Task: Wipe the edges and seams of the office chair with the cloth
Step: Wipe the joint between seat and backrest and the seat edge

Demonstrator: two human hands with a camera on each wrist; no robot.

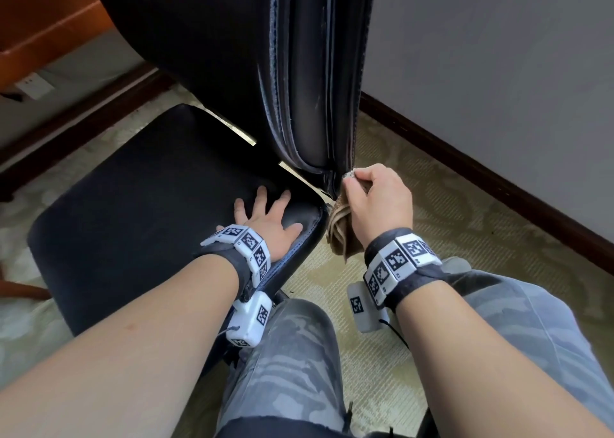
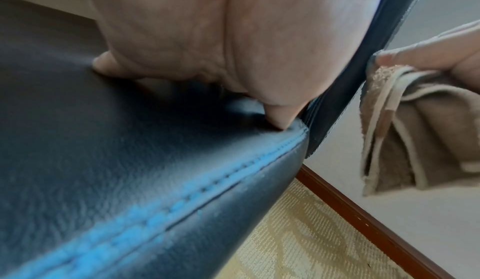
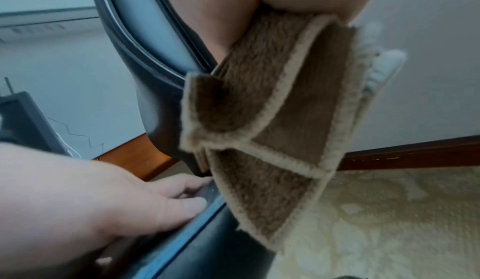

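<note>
A black leather office chair fills the head view: its seat lies low at the left and its backrest rises in the middle. Blue stitching runs along the seat's edge. My left hand lies flat on the seat's near right corner, fingers spread. My right hand grips a folded brown cloth with a pale hem and holds its top against the bottom corner of the backrest's right edge. The rest of the cloth hangs below the hand, beside the seat corner.
Patterned beige carpet covers the floor. A grey wall with a dark wooden skirting board runs close behind the chair on the right. My legs in camouflage trousers are below the seat. Orange-brown wooden furniture stands at the far left.
</note>
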